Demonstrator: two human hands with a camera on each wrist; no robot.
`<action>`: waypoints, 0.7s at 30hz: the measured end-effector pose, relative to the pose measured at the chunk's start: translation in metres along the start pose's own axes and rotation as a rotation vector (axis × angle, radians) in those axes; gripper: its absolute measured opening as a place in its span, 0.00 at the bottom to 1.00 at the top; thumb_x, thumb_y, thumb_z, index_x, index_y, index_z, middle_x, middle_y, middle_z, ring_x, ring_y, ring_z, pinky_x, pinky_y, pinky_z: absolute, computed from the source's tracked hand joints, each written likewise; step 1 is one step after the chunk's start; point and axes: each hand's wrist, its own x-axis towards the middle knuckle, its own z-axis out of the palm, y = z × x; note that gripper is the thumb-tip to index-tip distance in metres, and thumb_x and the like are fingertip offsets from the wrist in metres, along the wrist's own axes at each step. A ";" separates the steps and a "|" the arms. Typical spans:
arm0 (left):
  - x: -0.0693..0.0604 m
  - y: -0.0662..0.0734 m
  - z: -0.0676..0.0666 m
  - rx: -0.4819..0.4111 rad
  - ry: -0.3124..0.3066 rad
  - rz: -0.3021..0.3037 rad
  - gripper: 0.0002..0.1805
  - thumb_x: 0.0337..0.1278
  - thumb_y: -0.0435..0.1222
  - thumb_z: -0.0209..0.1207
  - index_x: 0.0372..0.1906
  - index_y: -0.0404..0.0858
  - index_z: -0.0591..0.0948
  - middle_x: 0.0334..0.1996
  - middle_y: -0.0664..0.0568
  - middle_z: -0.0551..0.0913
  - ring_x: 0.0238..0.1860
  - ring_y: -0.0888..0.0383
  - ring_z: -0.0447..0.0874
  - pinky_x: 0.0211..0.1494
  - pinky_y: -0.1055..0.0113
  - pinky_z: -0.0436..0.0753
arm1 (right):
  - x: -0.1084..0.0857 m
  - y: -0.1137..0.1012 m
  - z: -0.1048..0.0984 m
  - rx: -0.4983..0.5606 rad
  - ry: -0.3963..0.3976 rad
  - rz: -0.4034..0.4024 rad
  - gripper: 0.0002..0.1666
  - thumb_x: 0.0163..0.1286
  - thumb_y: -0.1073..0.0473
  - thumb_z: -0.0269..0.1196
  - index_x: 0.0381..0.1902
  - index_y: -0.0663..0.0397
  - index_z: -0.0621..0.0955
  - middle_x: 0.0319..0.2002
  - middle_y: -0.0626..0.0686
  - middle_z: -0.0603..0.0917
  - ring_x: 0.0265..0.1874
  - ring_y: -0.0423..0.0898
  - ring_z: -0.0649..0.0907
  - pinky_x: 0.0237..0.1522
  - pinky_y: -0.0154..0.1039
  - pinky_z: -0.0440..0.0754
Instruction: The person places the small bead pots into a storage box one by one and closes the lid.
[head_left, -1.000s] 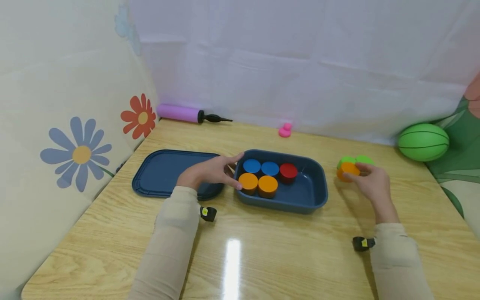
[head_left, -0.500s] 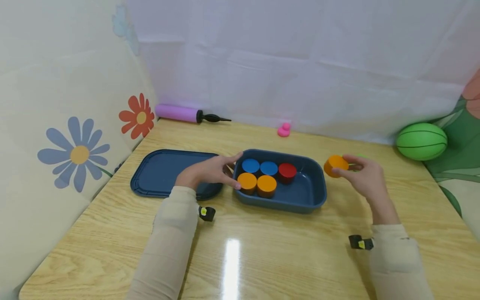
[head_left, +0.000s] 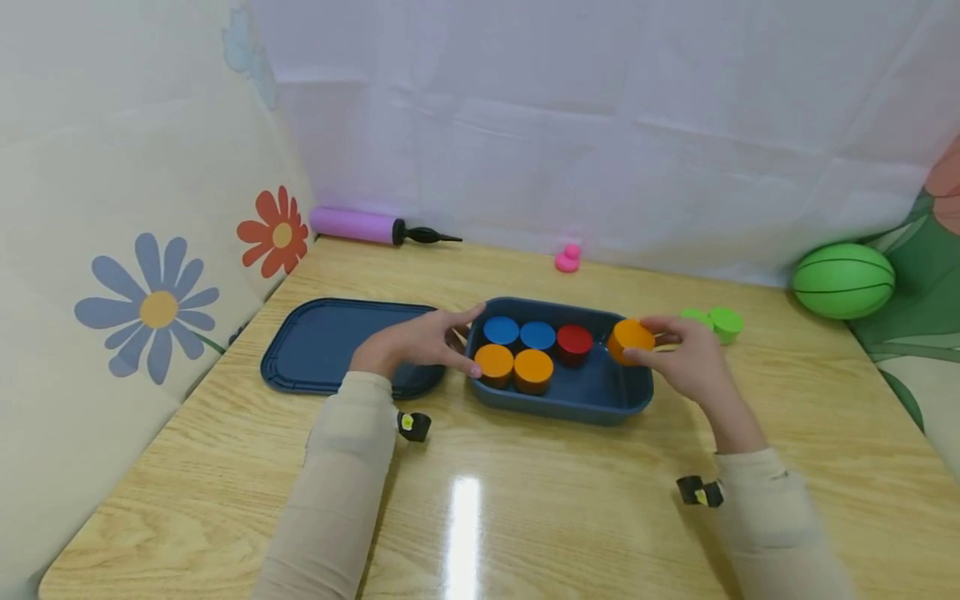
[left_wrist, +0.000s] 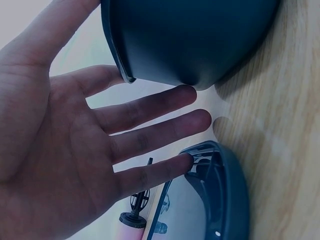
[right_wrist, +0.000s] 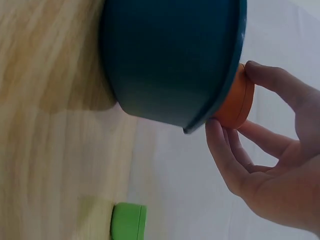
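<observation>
The blue box (head_left: 558,410) holds two blue discs (head_left: 501,331), a red one (head_left: 574,343) and two orange ones (head_left: 532,369) in its left and middle part. My left hand (head_left: 420,343) rests on the box's left end, thumb and forefinger spread; in the left wrist view the hand (left_wrist: 85,135) has its fingers nearly straight beside the box wall (left_wrist: 185,40). With my right hand (head_left: 686,358) I pinch a third orange disc (head_left: 630,340) at the box's right end. The right wrist view shows that disc (right_wrist: 236,102) between the thumb and fingers, partly behind the rim.
A dark blue lid (head_left: 322,346) lies left of the box, partly under my left hand. Two green discs (head_left: 725,323) are on the table at the right. Farther back are a purple pump (head_left: 356,226), a pink toy (head_left: 568,260) and a green ball (head_left: 843,281).
My right hand has lifted the orange disc from beside the green ones and carried it left to the box's right end. The left hand has stayed at the box.
</observation>
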 end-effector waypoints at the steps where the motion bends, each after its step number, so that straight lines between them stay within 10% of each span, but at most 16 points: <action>1: 0.000 0.000 0.000 0.002 0.000 0.002 0.59 0.55 0.50 0.72 0.82 0.54 0.44 0.78 0.41 0.59 0.64 0.46 0.76 0.69 0.48 0.75 | 0.000 -0.001 0.002 -0.002 -0.007 -0.008 0.34 0.63 0.55 0.73 0.63 0.67 0.79 0.58 0.67 0.83 0.53 0.62 0.84 0.42 0.32 0.84; 7: 0.000 0.001 0.000 0.008 -0.002 0.007 0.59 0.55 0.50 0.72 0.83 0.52 0.44 0.77 0.40 0.60 0.64 0.46 0.76 0.68 0.48 0.76 | 0.000 -0.003 0.017 -0.023 -0.030 -0.046 0.34 0.62 0.56 0.74 0.62 0.67 0.79 0.58 0.67 0.82 0.52 0.61 0.84 0.51 0.52 0.86; 21: 0.000 0.000 0.000 0.003 0.001 0.003 0.60 0.55 0.50 0.73 0.82 0.54 0.44 0.78 0.41 0.60 0.64 0.46 0.76 0.68 0.48 0.76 | -0.002 -0.015 0.052 -0.158 -0.097 -0.089 0.32 0.61 0.55 0.75 0.60 0.65 0.82 0.52 0.65 0.82 0.50 0.58 0.84 0.53 0.52 0.85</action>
